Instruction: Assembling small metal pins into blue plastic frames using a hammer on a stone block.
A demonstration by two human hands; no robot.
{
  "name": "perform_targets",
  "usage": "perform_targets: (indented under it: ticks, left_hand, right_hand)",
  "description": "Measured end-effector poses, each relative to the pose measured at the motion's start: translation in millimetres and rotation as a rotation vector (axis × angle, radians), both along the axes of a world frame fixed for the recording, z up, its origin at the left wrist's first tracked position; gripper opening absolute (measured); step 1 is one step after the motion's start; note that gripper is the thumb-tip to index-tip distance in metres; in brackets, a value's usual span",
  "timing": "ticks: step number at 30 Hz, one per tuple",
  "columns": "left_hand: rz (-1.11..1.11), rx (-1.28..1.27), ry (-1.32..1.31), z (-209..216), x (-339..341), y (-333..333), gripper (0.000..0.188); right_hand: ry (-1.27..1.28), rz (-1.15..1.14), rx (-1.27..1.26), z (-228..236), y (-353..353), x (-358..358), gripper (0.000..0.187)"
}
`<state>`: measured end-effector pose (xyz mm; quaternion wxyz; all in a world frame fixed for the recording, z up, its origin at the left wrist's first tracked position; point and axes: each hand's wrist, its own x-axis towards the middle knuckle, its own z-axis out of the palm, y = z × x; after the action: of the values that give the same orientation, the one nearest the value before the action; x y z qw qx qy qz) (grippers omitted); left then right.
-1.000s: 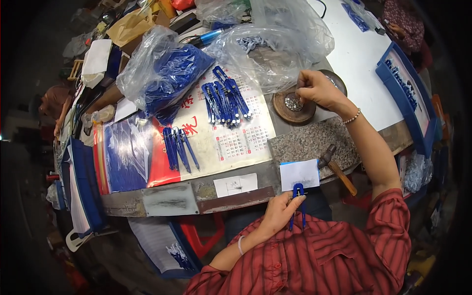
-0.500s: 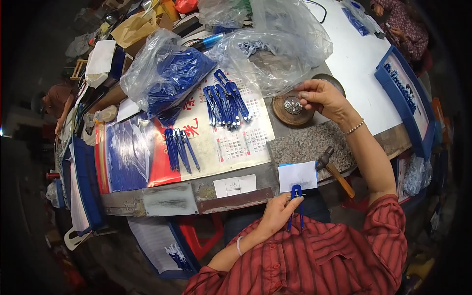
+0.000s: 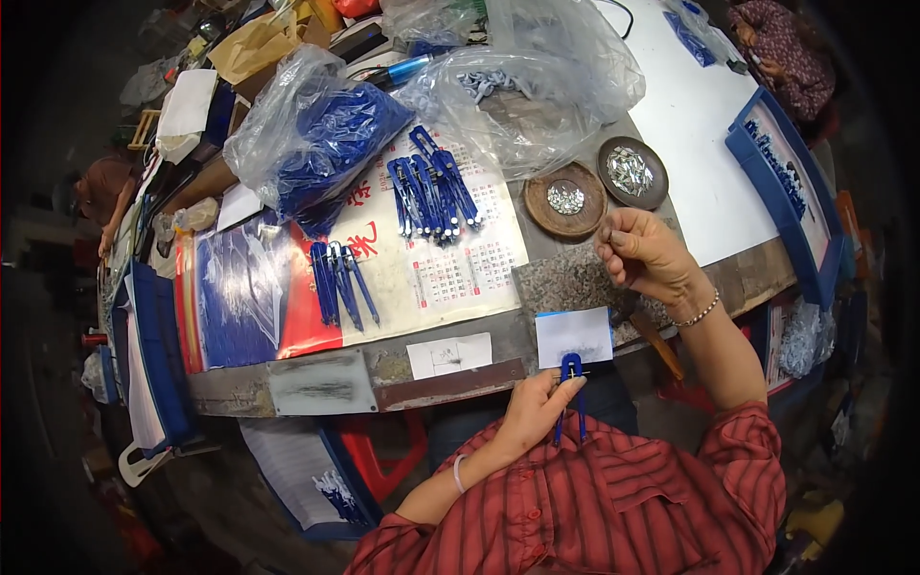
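Note:
My left hand (image 3: 533, 410) pinches a blue drawing compass (image 3: 572, 398) near its hinged top, its two legs pointing down toward my shirt. A thin pin seems to cross the hinge. Just beyond it lies a white paper pad (image 3: 573, 331) at the table edge. My right hand (image 3: 644, 251) is raised over a granite slab (image 3: 556, 286), thumb and fingers pinched; what they hold is too small to make out. Beyond that hand sit a brown round dish (image 3: 540, 218) of small shiny metal pieces and a darker dish (image 3: 659, 195) of longer silvery pieces. A hammer handle (image 3: 657, 347) shows below my right wrist.
Several blue compasses (image 3: 436, 196) lie bundled on a printed sheet, with a smaller group (image 3: 335, 287) nearer. Behind are a bag of blue parts (image 3: 335, 144) and a clear bag (image 3: 585, 77). Blue trays (image 3: 826, 278) flank the table. Another person (image 3: 786, 57) sits far right.
My right hand has moved from the brown dish back toward me, fingers pinched, uncovering the darker dish. My left hand still holds the compass in about the same place.

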<state>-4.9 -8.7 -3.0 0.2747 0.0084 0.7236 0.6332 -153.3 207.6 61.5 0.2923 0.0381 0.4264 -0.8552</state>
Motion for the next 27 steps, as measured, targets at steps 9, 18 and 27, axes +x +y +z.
perform_targets:
  ticks: [9,18,27]
  left_hand:
    - [0.007,-0.001,0.013,-4,1,0,0.04]
    - [0.044,0.043,0.002,-7,3,3,0.038]
    - [0.053,0.042,-0.031,-6,3,3,0.037]
  right_hand:
    - [0.029,-0.038,0.101,2,-7,27,0.016]
    - [0.114,0.002,0.401,15,-16,66,0.009]
    - [1.086,-0.076,1.224,-13,-39,119,0.016]
